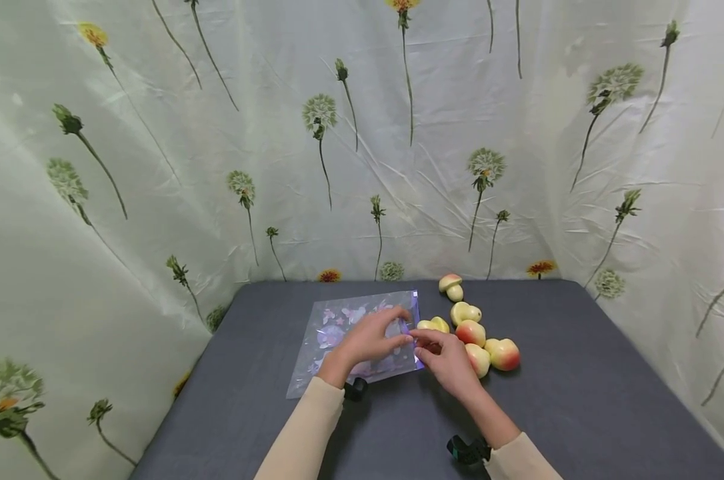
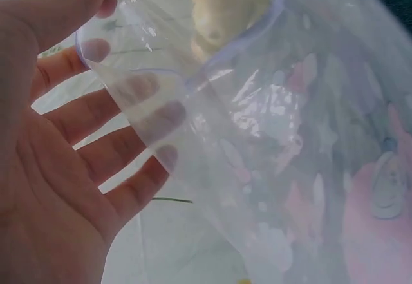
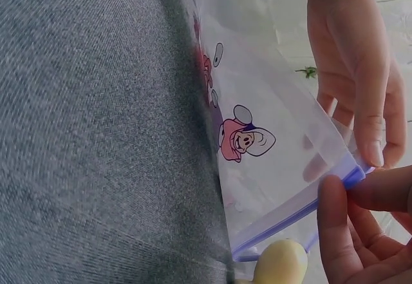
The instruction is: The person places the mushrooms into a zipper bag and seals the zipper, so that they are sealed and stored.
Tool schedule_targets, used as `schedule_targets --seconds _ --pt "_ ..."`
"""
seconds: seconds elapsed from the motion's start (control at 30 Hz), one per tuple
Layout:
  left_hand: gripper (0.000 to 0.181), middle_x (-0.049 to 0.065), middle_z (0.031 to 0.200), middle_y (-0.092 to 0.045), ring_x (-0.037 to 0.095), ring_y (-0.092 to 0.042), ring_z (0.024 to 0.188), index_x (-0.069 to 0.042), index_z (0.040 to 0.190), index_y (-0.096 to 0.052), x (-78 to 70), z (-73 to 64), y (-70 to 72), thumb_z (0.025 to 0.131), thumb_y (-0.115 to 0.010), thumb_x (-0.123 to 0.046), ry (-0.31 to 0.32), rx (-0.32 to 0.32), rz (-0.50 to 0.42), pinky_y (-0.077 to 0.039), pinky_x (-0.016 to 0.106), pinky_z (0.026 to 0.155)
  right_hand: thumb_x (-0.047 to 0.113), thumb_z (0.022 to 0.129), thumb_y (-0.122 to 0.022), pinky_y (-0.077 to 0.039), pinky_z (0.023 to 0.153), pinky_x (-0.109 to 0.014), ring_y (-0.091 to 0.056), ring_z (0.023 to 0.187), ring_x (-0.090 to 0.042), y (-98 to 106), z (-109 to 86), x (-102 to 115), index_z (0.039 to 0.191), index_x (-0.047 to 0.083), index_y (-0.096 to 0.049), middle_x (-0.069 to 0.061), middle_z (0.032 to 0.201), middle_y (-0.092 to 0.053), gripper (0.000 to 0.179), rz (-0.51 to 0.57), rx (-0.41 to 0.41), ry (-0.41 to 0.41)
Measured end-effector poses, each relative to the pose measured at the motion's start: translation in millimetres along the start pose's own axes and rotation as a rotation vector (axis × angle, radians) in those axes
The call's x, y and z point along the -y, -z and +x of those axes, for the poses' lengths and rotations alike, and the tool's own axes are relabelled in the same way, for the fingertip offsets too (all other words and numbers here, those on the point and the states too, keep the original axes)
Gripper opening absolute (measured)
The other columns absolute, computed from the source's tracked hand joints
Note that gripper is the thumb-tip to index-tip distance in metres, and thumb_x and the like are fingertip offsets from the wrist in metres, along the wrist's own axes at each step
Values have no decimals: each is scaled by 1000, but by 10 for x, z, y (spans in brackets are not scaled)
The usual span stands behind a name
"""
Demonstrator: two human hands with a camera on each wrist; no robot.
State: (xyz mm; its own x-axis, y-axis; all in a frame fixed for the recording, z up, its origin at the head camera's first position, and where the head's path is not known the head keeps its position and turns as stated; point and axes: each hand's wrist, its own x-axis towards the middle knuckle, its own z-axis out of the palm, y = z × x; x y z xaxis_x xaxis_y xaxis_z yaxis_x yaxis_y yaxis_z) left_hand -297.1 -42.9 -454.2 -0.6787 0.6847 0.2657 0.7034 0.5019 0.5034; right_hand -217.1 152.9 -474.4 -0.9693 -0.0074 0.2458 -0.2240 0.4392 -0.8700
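Note:
A clear zip bag (image 1: 332,340) with a purple zip edge and printed pastel figures lies on the dark table, its opening toward the right. My left hand (image 1: 368,337) pinches the zip edge between thumb and forefinger; its other fingers spread behind the clear film in the left wrist view. My right hand (image 1: 452,363) pinches the purple zip (image 3: 283,219) close beside the left thumb. The mouth gapes apart in the left wrist view. Several yellow-and-red fruit-like pieces (image 1: 470,332) lie just beyond my right hand, outside the bag.
A mushroom-shaped piece (image 1: 450,287) stands at the table's back edge. Another yellow-and-red piece (image 1: 506,355) is right of the cluster. The dark grey table (image 1: 554,413) meets a pale curtain (image 1: 362,167) printed with dandelions at the back and sides.

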Motion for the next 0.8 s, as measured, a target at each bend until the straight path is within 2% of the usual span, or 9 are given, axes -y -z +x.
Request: schedule_targets --seconds 0.17,0.3,0.4,0.6,0.8 --pt "34 -8 112 -67 15 -66 95 -24 118 -61 -7 39 39 93 -69 -46 -9 -31 60 -52 31 83 1 89 -75 -53 62 -29 -60 76 -20 -10 9 17 115 19 -75 0 90 -66 32 -3 -8 2" --pt "30 -6 101 -68 8 -56 70 -25 114 -61 -15 43 65 93 -71 -44 -9 -57 78 -49 27 68 2 88 -76 -53 62 -28 -59 76 -19 -31 11 25 114 17 -75 1 89 -66 30 5 -16 8" --pt "25 -6 90 -67 9 -47 60 -25 112 -62 -15 40 78 94 -71 -39 -11 -76 86 -44 27 60 1 88 -76 -52 60 -28 -60 74 -18 -48 2 20 114 14 -75 1 88 -66 29 32 -16 3" --pt "18 -10 95 -66 8 -53 70 -22 107 -65 -19 39 93 94 -73 -32 -33 -131 133 -46 28 66 1 89 -75 -54 62 -29 -63 74 -18 -58 -28 9 114 13 -75 0 88 -67 27 80 -7 -5" --pt "17 -10 92 -65 7 -56 75 -19 103 -64 -26 34 95 94 -73 -31 -46 -158 135 -48 27 68 1 89 -75 -55 64 -29 -64 76 -18 -54 -33 22 114 13 -75 0 89 -68 27 98 0 6"
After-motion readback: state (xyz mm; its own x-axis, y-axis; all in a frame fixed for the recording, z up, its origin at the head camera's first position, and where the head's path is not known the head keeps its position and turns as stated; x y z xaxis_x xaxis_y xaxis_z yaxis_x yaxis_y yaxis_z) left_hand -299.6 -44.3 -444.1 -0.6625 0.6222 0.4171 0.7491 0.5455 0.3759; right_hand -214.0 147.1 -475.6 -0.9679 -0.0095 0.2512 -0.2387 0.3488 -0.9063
